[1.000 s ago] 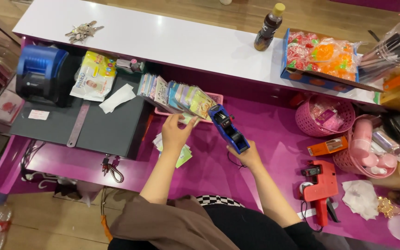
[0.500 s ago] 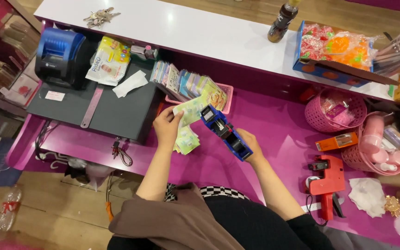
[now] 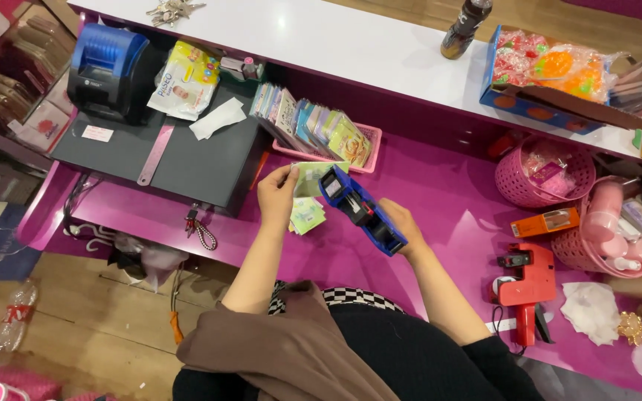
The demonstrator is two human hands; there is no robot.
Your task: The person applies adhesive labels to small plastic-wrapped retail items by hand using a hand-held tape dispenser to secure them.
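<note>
The right hand is wrapped tight around the grip of a blue price gun, a rigid plastic tool, probably light and best held by that handle. Its nose meets a small green packet, thin and likely floppy, pinched at one edge by the left hand above the pink counter. More packets lie just below; beyond, a pink tray of packets.

A blue printer sits on a dark cabinet, beside a yellow wipes pack and a pink ruler. Keys and a dark bottle lie on the white counter. A red label gun rests on the purple desk, near two pink baskets and an orange stapler.
</note>
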